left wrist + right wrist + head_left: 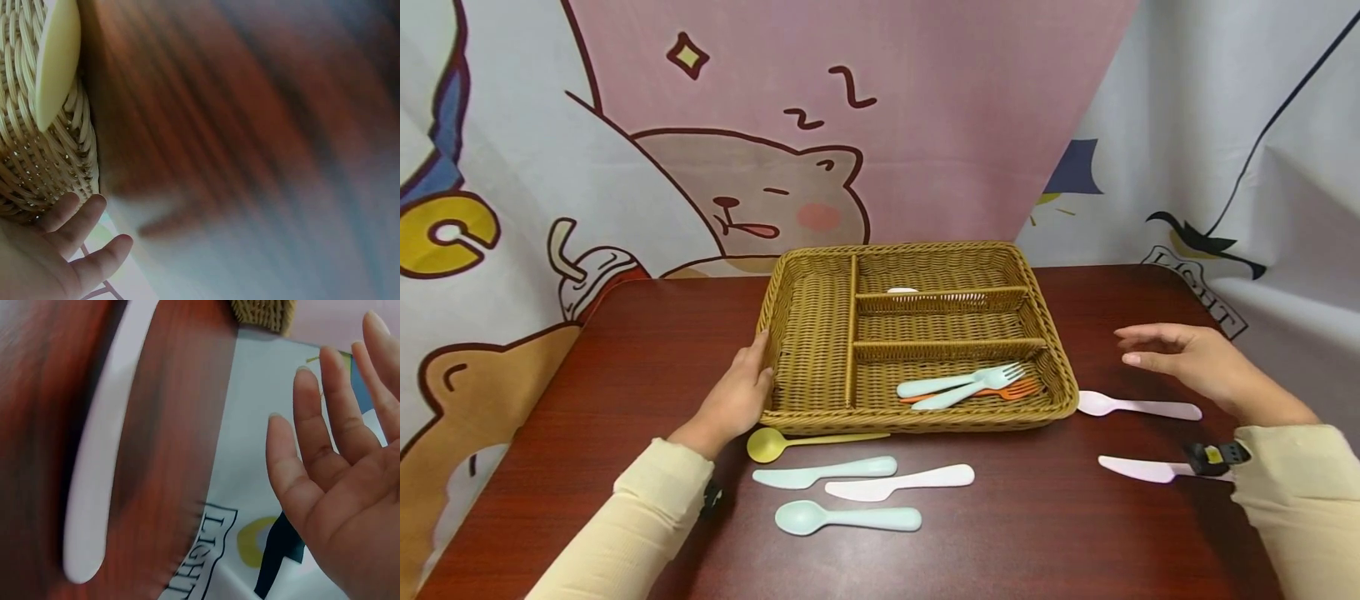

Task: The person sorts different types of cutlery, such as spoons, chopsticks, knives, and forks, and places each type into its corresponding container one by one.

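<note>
Clock: centred on the basket, twelve pointing away from the person.
Left hand: at eight, extended fingers touching the basket's side; grasping nothing that shows, though the thumb's hold is unclear.
Yellow spoon: between seven and eight, beside the near wall.
Mint knife: at seven.
Mint spoon: between six and seven, nearest the person.
White knife: at six.
Basket: between the hands, left side under the left hand, right side well apart from the right. Woven, likely light and slightly springy; best held by opposite rims.
Forks: inside, at five, in the nearest right-hand compartment; mint over orange.
Pink spoon: at four, bowl just beside the basket; at eight from the right hand. Probably light, stiff plastic, smooth enough to slip; pinch mid-handle.
Pink knife: between four and five, handle partly hidden by the wrist camera.
Right hand: at three, released, fingers loosely extended.
</note>
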Available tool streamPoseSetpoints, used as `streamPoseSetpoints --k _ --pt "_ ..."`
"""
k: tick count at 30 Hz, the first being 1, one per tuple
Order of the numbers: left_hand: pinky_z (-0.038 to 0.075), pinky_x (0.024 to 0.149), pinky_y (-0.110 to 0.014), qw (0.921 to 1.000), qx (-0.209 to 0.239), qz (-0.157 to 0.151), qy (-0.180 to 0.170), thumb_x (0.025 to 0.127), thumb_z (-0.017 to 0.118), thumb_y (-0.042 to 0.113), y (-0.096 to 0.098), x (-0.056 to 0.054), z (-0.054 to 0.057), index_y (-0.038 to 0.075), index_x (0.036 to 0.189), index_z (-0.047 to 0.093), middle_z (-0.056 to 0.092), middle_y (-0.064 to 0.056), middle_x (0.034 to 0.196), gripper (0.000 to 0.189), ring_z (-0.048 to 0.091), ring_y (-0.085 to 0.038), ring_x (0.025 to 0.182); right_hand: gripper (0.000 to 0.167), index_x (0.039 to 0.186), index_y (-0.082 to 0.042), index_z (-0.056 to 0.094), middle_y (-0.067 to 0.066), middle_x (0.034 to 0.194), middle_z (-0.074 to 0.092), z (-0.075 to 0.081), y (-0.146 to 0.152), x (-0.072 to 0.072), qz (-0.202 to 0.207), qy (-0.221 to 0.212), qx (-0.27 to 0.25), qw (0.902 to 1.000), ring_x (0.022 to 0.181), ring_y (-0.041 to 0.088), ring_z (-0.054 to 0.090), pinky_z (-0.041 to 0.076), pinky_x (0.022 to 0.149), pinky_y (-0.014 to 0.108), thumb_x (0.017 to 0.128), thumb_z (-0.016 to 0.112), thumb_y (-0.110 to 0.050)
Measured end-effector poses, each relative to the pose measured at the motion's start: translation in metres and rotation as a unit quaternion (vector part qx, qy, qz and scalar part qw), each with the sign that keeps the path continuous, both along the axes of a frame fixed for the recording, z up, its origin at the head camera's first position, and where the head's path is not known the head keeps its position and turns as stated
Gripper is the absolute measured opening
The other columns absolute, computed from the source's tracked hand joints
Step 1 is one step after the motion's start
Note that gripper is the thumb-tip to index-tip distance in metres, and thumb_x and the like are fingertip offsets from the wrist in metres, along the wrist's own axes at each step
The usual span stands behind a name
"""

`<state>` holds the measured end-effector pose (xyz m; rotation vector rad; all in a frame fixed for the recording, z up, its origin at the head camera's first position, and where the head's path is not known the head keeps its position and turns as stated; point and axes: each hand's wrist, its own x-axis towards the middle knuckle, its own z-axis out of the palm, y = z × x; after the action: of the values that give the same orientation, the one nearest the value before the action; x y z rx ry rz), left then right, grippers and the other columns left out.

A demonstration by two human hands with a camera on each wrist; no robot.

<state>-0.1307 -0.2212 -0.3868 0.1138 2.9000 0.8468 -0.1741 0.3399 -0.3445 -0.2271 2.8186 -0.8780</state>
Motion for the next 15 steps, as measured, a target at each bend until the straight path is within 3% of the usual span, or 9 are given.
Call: streamPoseSetpoints --k 5,10,15 --pt "0.03 0.107 -0.056 1.0 0.0 0.0 0.002 0.103 0.033 0.012 0.0 0.0 0.0 0.0 0.154 0.004 0.027 -0.03 0.147 0.06 0.034 -0.042 0.134 0.05 0.128 -0.003 0.06 0.016 0.115 0.067 -0.008 0.011 0.006 0.007 -0.002 -0.002 1.0 0.091 -0.022 0.044 0.043 0.07 0.015 0.088 0.072 -0.029" --pt "0.029 0.108 -0.056 1.0 0.003 0.001 0.0 0.103 0.033 0.012 0.0 0.001 0.001 0.001 0.154 0.004 0.027 -0.03 0.147 0.06 0.033 -0.042 0.135 0.051 0.126 -0.003 0.061 0.012 0.112 0.069 -0.015 0.021 0.008 0.004 -0.003 0.007 1.0 0.089 -0.023 0.042 0.04 0.074 0.02 0.086 0.074 -0.031" --pt "0.029 0.108 -0.056 1.0 0.004 0.001 0.0 0.103 0.033 0.012 0.0 0.0 0.001 0.001 0.155 0.004 0.028 -0.03 0.147 0.06 0.033 -0.041 0.135 0.054 0.126 0.0 0.061 0.015 0.114 0.068 -0.02 0.029 0.011 0.009 -0.017 0.016 0.9997 0.09 -0.024 0.04 0.038 0.071 0.015 0.085 0.075 -0.03"
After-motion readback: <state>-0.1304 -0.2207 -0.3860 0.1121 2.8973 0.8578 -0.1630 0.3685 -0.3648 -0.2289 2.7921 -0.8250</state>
